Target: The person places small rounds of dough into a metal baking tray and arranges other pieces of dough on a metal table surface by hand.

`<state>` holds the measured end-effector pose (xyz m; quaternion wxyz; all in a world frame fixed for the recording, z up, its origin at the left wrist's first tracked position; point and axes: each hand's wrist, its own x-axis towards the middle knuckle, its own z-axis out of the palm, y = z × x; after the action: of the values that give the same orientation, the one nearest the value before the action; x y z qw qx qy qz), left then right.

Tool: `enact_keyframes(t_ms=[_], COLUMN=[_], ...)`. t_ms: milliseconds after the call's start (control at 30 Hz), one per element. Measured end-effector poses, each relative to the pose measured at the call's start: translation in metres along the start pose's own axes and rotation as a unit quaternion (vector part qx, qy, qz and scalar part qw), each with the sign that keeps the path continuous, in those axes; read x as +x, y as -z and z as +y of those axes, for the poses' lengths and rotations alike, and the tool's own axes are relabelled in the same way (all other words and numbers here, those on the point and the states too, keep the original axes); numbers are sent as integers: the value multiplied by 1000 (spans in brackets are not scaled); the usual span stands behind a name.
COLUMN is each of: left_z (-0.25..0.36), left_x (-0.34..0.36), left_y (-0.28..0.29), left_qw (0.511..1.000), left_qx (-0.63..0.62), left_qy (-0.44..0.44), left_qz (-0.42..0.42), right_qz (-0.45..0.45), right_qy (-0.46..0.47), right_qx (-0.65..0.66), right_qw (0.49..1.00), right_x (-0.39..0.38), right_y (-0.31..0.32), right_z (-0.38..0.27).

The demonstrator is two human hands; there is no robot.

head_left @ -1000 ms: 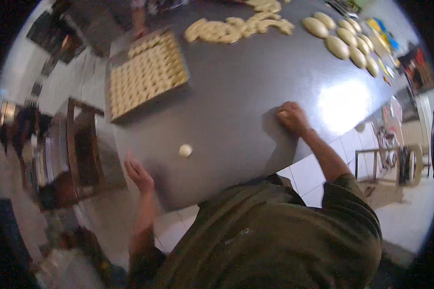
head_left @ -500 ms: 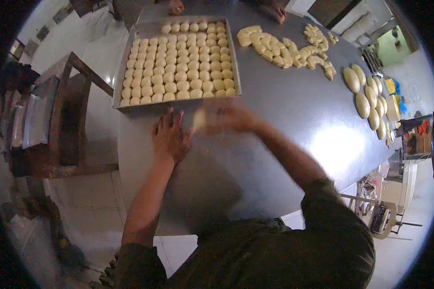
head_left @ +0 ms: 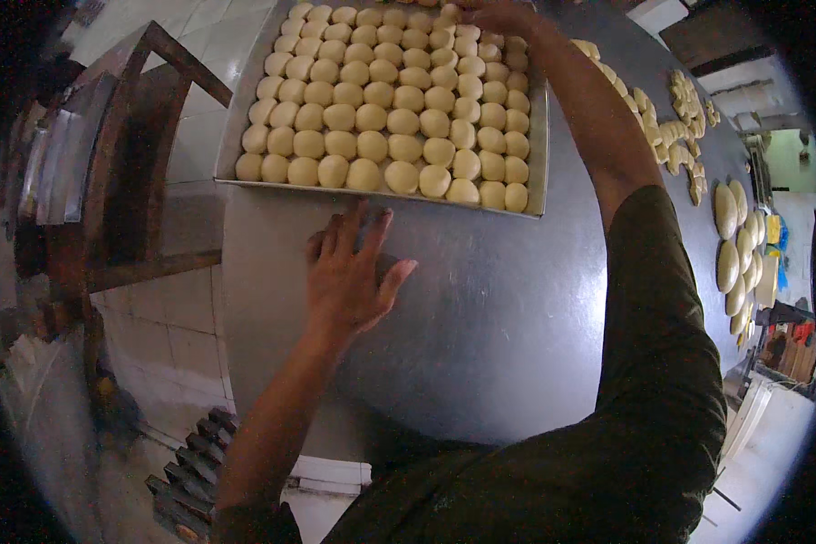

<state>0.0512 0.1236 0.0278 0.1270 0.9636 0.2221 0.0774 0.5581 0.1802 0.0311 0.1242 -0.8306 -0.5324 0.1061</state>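
My left hand [head_left: 346, 276] is over the grey tabletop just in front of the tray, fingers spread and holding nothing. A shallow metal tray [head_left: 335, 189] is filled with rows of pale round dough balls [head_left: 372, 145]. My right arm reaches across the tray's right side to its far end. There my right hand [head_left: 499, 16] has its fingers closed at a dough ball [head_left: 451, 13], partly cut off by the upper edge of the view.
Cut dough pieces [head_left: 675, 131] lie in strips on the far right of the metal table [head_left: 480, 326]. Beyond them sit several long oval dough loaves [head_left: 727, 213]. A wooden rack [head_left: 145, 172] stands left of the table.
My right hand has gone from beside my left hand to the tray's far end, carrying a dough ball. The left hand stays near the tray's front edge. The view has shifted.
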Motion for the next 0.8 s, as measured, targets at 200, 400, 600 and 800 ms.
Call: enact_keyframes(t_ms=[200,400,600,800], left_z=[2,24,24,28], left_x=[7,9,-3,-6], left_y=[-7,12,6,10], left_qw=[1000,999,1000,999], left_qx=[-20,-23,24,13], left_qy=[-7,-8,-10,-43], left_qz=[-8,-22,-7,11], right_qz=[207,443,462,423], right_qy=[32,-253,-312,-324], right_qx=[68,-8,-171,19], right_qw=[975,860,813,846], right_x=[-104,-346,-328,-351], right_y=[5,-21,-34,-18], right_z=[10,29,75,111])
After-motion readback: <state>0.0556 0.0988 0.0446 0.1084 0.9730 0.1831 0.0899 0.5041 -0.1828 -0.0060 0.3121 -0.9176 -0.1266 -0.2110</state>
